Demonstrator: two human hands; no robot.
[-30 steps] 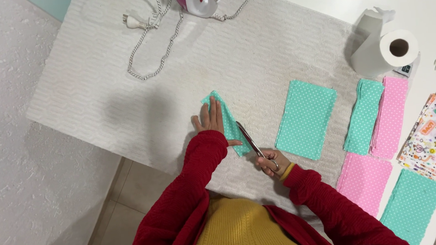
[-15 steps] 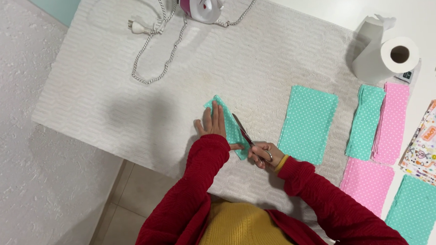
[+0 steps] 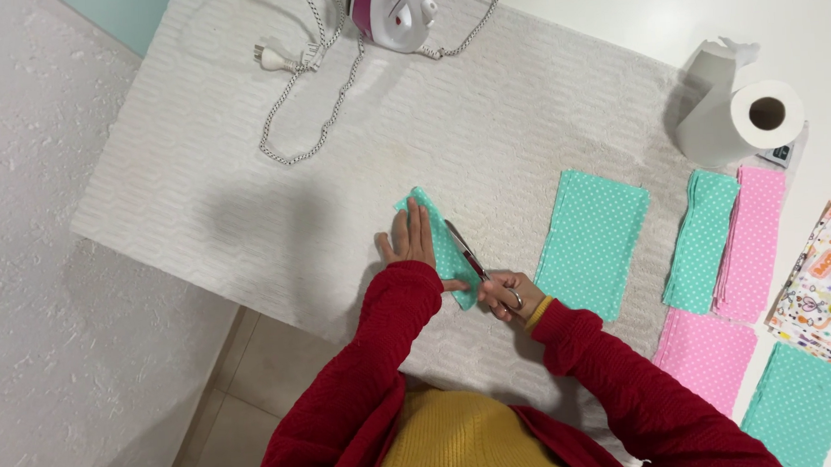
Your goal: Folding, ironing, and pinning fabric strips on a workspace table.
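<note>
Your left hand (image 3: 409,243) lies flat, pinning the teal dotted fabric (image 3: 435,242) to the tabletop (image 3: 243,205), your right hand (image 3: 506,295) closed around the scissors (image 3: 469,257) alongside it, and those fingertips near the blades risk a nick.

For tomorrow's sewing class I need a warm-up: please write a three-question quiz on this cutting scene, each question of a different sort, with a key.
1. True or false: the left hand lies flat on the folded teal dotted fabric.
2. The right hand holds: A) an iron, B) scissors, C) a paper roll?
3. Fill in: the iron stands at the far edge of the white pad, its ____ lying loose and unplugged.

Key
1. True.
2. B, the scissors, blades at the fabric's edge.
3. Cord.
</note>
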